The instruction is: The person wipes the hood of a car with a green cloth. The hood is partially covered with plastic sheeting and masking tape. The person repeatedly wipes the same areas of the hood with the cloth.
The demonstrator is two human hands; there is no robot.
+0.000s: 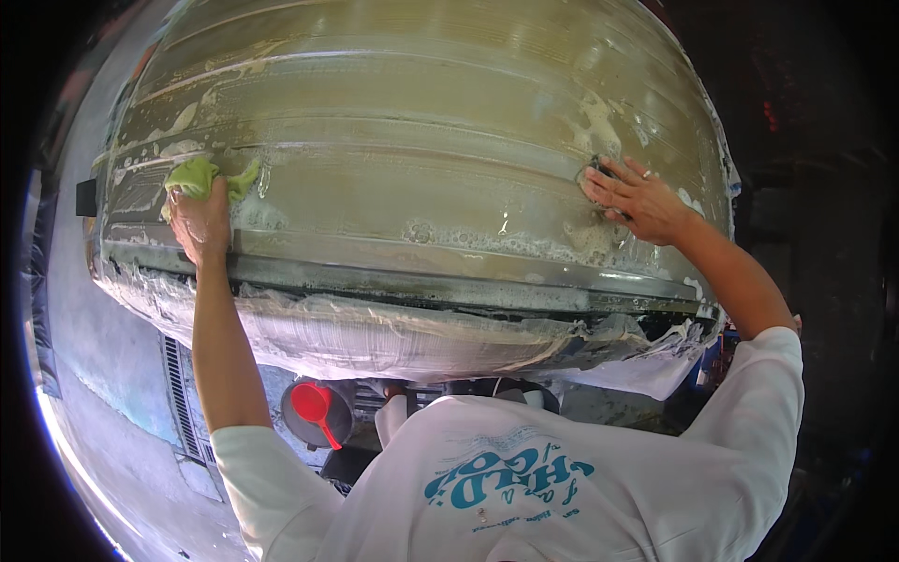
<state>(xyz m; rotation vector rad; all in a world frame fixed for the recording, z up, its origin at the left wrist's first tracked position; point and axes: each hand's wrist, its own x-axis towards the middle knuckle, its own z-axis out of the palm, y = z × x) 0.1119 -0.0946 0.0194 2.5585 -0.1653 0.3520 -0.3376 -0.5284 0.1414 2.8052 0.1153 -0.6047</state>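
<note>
A large, wet, yellowish-beige ribbed panel (pixel 375 178), which looks like a vehicle's roof, spreads in front of me with soap suds over it. At its left side my left hand (pixel 201 225) grips a bunched lime-green cloth (pixel 194 176) against the surface. Far to the right, my right hand (pixel 646 201) lies over a small dark pad (pixel 604 168), pressing it to the panel with fingers somewhat spread. Most of the pad is hidden beneath those fingers. White foam (pixel 599 126) streaks the panel just beyond it.
Clear plastic sheeting (pixel 375 335) hangs along the panel's near edge, below a dark trim strip (pixel 449 298). On the floor stands a grey bucket (pixel 292 412) with a red dipper (pixel 312 405). A drain grate (pixel 178 389) runs across the concrete floor (pixel 112 375) at left.
</note>
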